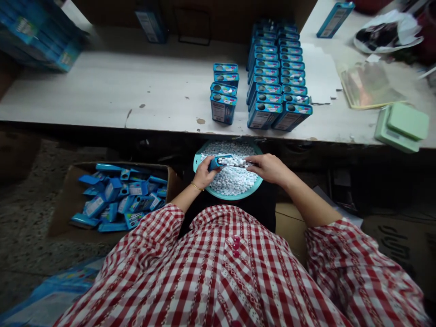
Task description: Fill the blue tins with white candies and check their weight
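My left hand (204,173) is closed around a small blue box (214,164), tilted over a turquoise basin (235,197). Small white pellets (235,180), like candies, fill much of the basin. A heap of them lies at the box's open end, on what looks like a scoop, mostly hidden under the pellets. The fingers of my right hand (269,168) pinch the scoop's right end. Just beyond the basin, several blue boxes (223,109) stand upright in a short row on the table.
Two longer rows of blue boxes (264,119) stand on the white table (163,95). A carton (61,204) of jumbled blue boxes sits at the lower left. A green scale (402,127) and a clear plastic tray (371,86) lie right. Stacked blue packs (41,36) are far left.
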Demonstrator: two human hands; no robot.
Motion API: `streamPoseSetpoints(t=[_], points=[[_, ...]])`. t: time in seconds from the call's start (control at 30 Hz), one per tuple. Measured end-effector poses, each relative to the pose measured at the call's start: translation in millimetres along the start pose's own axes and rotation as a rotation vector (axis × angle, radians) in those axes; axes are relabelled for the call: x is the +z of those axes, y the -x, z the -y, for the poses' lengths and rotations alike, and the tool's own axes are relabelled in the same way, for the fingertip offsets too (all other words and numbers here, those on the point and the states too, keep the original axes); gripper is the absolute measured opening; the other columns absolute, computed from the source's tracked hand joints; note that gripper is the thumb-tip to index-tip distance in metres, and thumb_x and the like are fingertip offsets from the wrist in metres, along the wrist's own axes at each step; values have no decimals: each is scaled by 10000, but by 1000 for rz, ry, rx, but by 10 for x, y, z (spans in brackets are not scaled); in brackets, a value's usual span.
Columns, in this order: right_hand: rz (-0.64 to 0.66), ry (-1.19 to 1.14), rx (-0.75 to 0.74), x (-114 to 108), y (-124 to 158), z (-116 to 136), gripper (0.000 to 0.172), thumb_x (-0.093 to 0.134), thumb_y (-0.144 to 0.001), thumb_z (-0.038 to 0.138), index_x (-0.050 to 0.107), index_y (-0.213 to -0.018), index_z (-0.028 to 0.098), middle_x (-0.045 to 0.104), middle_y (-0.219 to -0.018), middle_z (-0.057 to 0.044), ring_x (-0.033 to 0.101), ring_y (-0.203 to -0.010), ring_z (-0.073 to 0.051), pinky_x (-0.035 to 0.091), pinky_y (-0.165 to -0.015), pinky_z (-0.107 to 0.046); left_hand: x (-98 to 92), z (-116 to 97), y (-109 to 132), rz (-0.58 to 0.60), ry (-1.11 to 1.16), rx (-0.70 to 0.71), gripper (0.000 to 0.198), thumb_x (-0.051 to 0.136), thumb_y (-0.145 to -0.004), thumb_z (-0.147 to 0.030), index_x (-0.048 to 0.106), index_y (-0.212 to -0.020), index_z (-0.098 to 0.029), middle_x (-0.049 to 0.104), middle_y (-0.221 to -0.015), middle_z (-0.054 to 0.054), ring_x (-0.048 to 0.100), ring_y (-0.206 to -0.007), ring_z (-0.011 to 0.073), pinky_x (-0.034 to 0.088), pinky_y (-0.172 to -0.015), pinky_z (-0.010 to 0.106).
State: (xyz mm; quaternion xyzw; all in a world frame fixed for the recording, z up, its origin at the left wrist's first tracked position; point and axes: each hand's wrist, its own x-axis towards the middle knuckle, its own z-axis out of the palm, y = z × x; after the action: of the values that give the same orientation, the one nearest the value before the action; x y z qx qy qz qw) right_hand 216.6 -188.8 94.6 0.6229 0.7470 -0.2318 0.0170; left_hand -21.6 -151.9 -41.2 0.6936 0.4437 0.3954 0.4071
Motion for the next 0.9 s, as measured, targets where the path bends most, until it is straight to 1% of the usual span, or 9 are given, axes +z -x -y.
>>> streamPoseSetpoints(t=[0.07,0.17,0.4,0.5,0.57,0.63,0.73,0.8,0.9], points=[[38,142,22,-119,-19,137,359,548,-825,358,617,-1173,297,698,-1031,-40,636,-932,-240,455,-757,-309,6,-6,-8,26,-30,29,412,683,-666,-321,571,-1045,-205,624,-1001,57,575,-936,231,431,-875,356],[73,260,11,-226,-50,284,335,530,-831,359,630,-1144,297,702,-969,-60,640,-878,-252,452,-714,-325,4,4,-6,52,-79,60,401,660,-683,-328,571,-1055,-209,624,-1014,65,573,-949,239,424,-883,370],[72,346,4,-325,-98,551,243,517,-828,287,695,-980,222,689,-887,-117,636,-810,-252,436,-700,-344,32,33,-16,45,-108,72,400,664,-654,-307,588,-1033,-205,628,-999,71,577,-941,255,423,-878,387],[38,357,3,-382,-26,493,238,525,-831,304,688,-991,237,693,-880,-104,636,-799,-247,433,-702,-342,4,26,-21,32,-48,51,402,677,-653,-310,583,-1030,-207,626,-997,59,576,-945,241,427,-885,371],[19,346,32,-363,70,307,262,522,-837,336,666,-1046,271,696,-916,-83,638,-813,-243,436,-708,-335,-46,43,-11,-3,13,0,419,688,-655,-325,571,-1039,-207,624,-988,48,579,-939,224,435,-890,357],[34,316,104,-237,173,34,292,513,-844,364,637,-1102,303,695,-960,-65,640,-832,-238,440,-710,-327,-100,94,12,-38,94,-77,427,694,-661,-353,559,-1035,-197,625,-971,45,588,-916,210,446,-888,351],[133,278,221,190,248,-329,310,484,-861,368,619,-1130,295,691,-1000,-76,648,-847,-244,449,-689,-322,-112,218,65,-58,257,-212,432,681,-681,-411,545,-1023,-184,631,-969,54,607,-904,205,467,-877,364],[166,232,256,568,196,-415,324,463,-874,343,599,-1160,279,682,-1041,-86,649,-867,-234,456,-688,-311,-33,297,102,-65,371,-308,441,669,-694,-442,533,-1022,-180,636,-969,61,619,-898,200,487,-857,371],[67,71,205,1064,-18,-320,338,428,-896,308,574,-1196,257,666,-1092,-86,636,-930,-221,463,-712,-299,189,336,134,-80,554,-429,480,675,-683,-483,500,-1021,-190,644,-966,62,636,-875,192,519,-810,380]])
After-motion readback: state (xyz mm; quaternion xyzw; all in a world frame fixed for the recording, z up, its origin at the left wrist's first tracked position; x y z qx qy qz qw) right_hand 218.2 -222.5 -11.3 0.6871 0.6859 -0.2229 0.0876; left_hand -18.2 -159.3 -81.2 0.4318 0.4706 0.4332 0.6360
